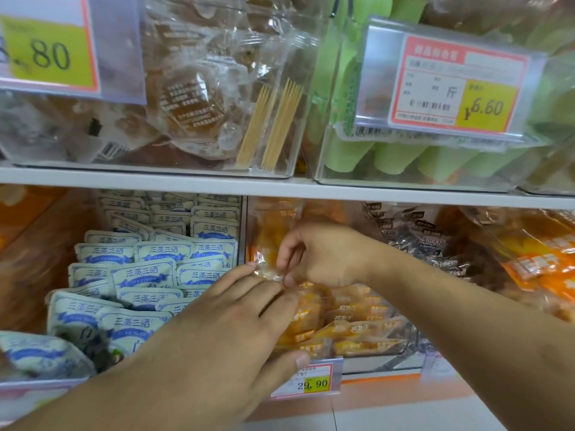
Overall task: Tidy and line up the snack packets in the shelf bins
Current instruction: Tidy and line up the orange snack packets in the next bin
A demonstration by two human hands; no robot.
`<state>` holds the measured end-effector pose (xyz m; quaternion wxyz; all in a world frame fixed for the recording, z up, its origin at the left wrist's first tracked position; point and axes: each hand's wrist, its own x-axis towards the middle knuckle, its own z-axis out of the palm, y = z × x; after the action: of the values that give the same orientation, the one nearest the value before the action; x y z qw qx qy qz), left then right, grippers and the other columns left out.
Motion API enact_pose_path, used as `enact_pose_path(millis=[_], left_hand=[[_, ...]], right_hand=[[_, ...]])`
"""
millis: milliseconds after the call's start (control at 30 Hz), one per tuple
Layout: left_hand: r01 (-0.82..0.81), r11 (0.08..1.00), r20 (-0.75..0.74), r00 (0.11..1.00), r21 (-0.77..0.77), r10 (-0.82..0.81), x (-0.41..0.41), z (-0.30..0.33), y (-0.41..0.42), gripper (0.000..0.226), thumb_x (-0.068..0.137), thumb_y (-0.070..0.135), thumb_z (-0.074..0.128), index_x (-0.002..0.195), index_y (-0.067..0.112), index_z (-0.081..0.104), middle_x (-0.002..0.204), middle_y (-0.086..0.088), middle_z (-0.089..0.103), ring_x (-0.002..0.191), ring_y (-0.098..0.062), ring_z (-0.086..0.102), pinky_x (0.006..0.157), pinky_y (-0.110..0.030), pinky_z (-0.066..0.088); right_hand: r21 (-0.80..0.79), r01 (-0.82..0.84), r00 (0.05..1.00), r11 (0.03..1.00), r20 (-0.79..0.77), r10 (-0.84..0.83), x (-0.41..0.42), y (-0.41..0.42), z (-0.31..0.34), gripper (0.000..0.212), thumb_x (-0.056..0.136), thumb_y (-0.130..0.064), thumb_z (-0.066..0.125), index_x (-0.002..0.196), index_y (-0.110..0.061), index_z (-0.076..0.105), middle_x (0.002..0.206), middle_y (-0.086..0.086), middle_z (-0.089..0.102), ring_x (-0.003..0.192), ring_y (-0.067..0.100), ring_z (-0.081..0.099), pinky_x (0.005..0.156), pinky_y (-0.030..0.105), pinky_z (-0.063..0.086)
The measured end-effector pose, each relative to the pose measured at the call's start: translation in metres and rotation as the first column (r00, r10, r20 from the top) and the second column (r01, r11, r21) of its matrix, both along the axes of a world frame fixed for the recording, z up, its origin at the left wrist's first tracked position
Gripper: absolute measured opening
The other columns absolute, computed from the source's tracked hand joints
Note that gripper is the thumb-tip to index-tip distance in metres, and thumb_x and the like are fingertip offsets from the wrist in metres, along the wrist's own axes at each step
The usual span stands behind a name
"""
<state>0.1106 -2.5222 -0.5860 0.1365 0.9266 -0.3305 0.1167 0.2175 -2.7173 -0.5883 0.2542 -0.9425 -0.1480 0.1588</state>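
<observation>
Our left hand [230, 318] lies flat, fingers straight, on the orange packets [351, 321] in the middle lower bin [373, 360]; our right hand [317, 253] pinches one packet's clear edge [270, 273] above them. The bin to the left holds white-and-blue packets [146, 269]. Above the white shelf [186, 180], clear bins carry price tags [454, 85] reading 6.60; the lower tag [306, 381] reads 29.90

Snack packets [357, 325] in shelf bin [373, 363]
</observation>
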Motion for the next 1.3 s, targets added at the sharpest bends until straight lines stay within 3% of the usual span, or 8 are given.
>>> enact_pose_path(millis=[267,433,533,700,900,1000,1100,1300], left_hand=[[0.053,0.987,0.012,0.998,0.153,-0.055,0.006,-0.006,0.005,0.059,0.085,0.049,0.047,0.125,0.012,0.07,0.121,-0.002,0.071,0.11,-0.027,0.068,0.1,-0.037,0.037],[0.039,0.998,-0.114,0.993,0.05,-0.033,0.009,0.006,0.013,0.063,0.098,0.065,0.036,0.152,0.032,0.031,0.146,0.016,0.037,0.132,-0.007,0.041,0.11,-0.023,0.038],[-0.004,0.996,-0.076,0.997,0.088,0.011,0.018,0.01,0.008,0.072,0.1,0.067,0.026,0.158,0.024,0.023,0.155,0.011,0.031,0.145,-0.009,0.023,0.121,-0.027,0.014],[-0.034,0.989,-0.108,0.993,0.145,0.051,0.031,0.005,-0.001,0.073,0.096,0.071,0.013,0.143,0.027,0.046,0.136,0.01,0.05,0.134,-0.015,0.033,0.122,-0.035,0.01],[0.023,0.986,-0.143,0.99,0.164,0.001,0.027,0.003,0.007,0.06,0.098,0.068,0.024,0.127,0.028,0.059,0.119,0.014,0.056,0.121,-0.014,0.044,0.119,-0.035,0.016],[0.035,0.985,-0.159,0.987,0.17,-0.008,0.026,0.001,0.011,0.059,0.1,0.067,0.025,0.128,0.028,0.059,0.12,0.014,0.057,0.122,-0.015,0.046,0.118,-0.035,0.017],[0.044,0.988,-0.126,0.992,0.148,-0.025,0.027,-0.001,0.014,0.056,0.101,0.064,0.026,0.132,0.028,0.057,0.125,0.014,0.054,0.125,-0.013,0.045,0.116,-0.034,0.019],[-0.042,0.999,-0.137,0.99,0.003,0.042,0.028,-0.003,0.017,0.075,0.093,0.075,0.034,0.152,0.031,0.024,0.153,0.011,0.02,0.142,-0.01,0.02,0.113,-0.025,0.018]], right_hand=[[0.111,0.118,0.975,0.987,0.176,-0.136,-0.009,-0.009,0.023,0.013,0.075,-0.011,0.089,0.08,-0.021,0.083,0.075,-0.008,0.078,0.073,0.006,0.072,0.073,0.024,0.057],[0.073,0.037,0.978,0.997,0.2,-0.051,-0.015,-0.008,0.026,0.01,0.086,-0.019,0.08,0.086,-0.028,0.084,0.079,-0.013,0.077,0.078,0.003,0.068,0.075,0.022,0.055],[0.097,0.004,0.997,0.995,0.074,-0.011,-0.015,-0.014,0.032,0.024,0.096,-0.026,0.072,0.075,-0.034,0.08,0.07,-0.014,0.074,0.07,0.004,0.068,0.068,0.018,0.05],[0.149,0.158,0.976,0.976,0.129,-0.177,0.001,-0.021,0.025,0.014,0.098,-0.025,0.069,0.106,-0.027,0.079,0.098,-0.013,0.078,0.097,0.008,0.071,0.096,0.031,0.056],[-0.045,0.057,0.967,0.997,0.251,-0.044,0.013,0.002,0.016,0.067,0.09,-0.021,0.078,0.147,-0.039,0.049,0.106,-0.042,0.044,0.099,-0.021,0.049,0.079,-0.009,0.028],[-0.077,0.062,0.939,0.995,0.343,-0.032,0.02,0.004,0.005,0.069,0.082,-0.028,0.084,0.145,-0.035,0.058,0.133,-0.022,0.062,0.127,0.003,0.055,0.099,0.012,0.039],[-0.097,-0.056,0.958,0.994,0.276,0.081,0.017,-0.005,0.008,0.044,0.081,-0.031,0.086,0.124,-0.034,0.075,0.106,-0.023,0.063,0.104,0.002,0.059,0.088,0.017,0.041],[0.243,-0.016,0.993,0.97,-0.113,0.044,0.002,-0.029,0.01,0.026,0.099,-0.033,0.07,0.124,-0.033,0.077,0.12,-0.014,0.076,0.116,0.009,0.069,0.11,0.039,0.05]])
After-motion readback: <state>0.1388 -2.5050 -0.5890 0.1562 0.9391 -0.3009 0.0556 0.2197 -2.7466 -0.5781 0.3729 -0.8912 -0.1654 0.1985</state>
